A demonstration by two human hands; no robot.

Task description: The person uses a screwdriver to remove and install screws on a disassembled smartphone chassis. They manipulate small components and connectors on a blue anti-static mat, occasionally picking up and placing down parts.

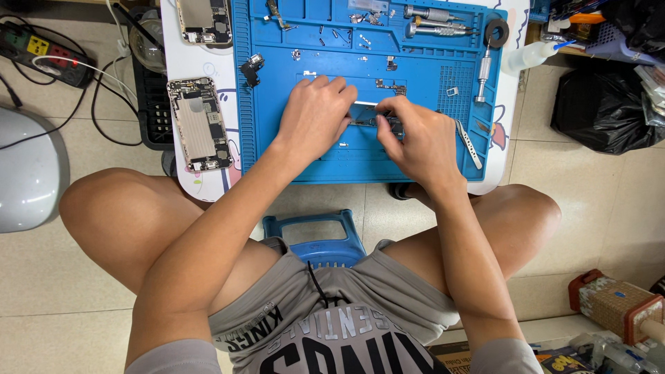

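Part in hand: I see a small flat phone component (366, 115), dark with a pale strip along its top edge, lying on the blue repair mat (277, 145) between my two hands.
Left hand (315, 114): fingers curled down over the left end of the part, pinching or pressing it; the fingertips are hidden, so I cannot tell which.
Right hand (419, 142): thumb and forefinger closed on the right end of the part.
Handling judgement: light, thin and rigid, likely brittle and easily bent; I would hold it by the edges only, with low force.
Slip risk: low on the mat, which looks grippy.
Nearby loose items: tiny screws (343, 34) at the mat's top; tweezers (469, 143) just right of my right hand.
Off the mat: two opened phone bodies (199, 125) on the white table to the left.
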